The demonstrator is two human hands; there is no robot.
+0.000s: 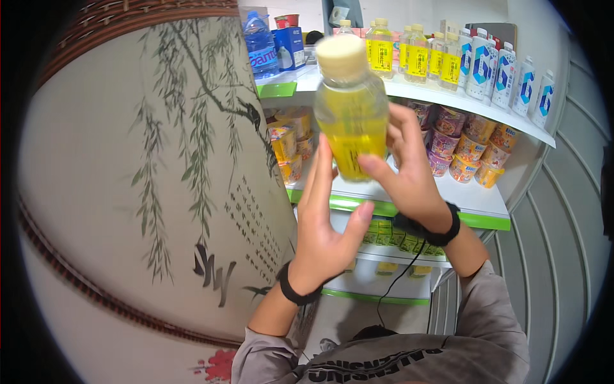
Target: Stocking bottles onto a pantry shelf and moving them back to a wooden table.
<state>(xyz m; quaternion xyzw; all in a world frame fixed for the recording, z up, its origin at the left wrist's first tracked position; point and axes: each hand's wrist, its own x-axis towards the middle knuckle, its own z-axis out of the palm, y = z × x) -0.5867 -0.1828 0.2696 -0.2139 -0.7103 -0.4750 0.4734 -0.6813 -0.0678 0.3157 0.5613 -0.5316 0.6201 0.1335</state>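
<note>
A clear plastic drink bottle [352, 115] with a cream cap and a yellow label stands nearly upright in front of the shelves, slightly blurred. My right hand [412, 168] grips its lower right side, with the thumb across the front. My left hand [331, 221] is just below and left of it, fingers raised along its lower left side and thumb apart; whether the fingertips touch the bottle is unclear. Behind it, similar yellow-labelled bottles [416, 60] stand on the top white shelf [508, 113], left of several white bottles with blue marks [479, 65].
Instant noodle cups [463, 149] are stacked on the shelf below, and green packets [383, 234] lie lower down. A blue water jug [261, 48] and a blue box [289, 48] stand at the upper left. A painted folding screen [168, 168] fills the left side. A black cable [400, 278] hangs by my right wrist.
</note>
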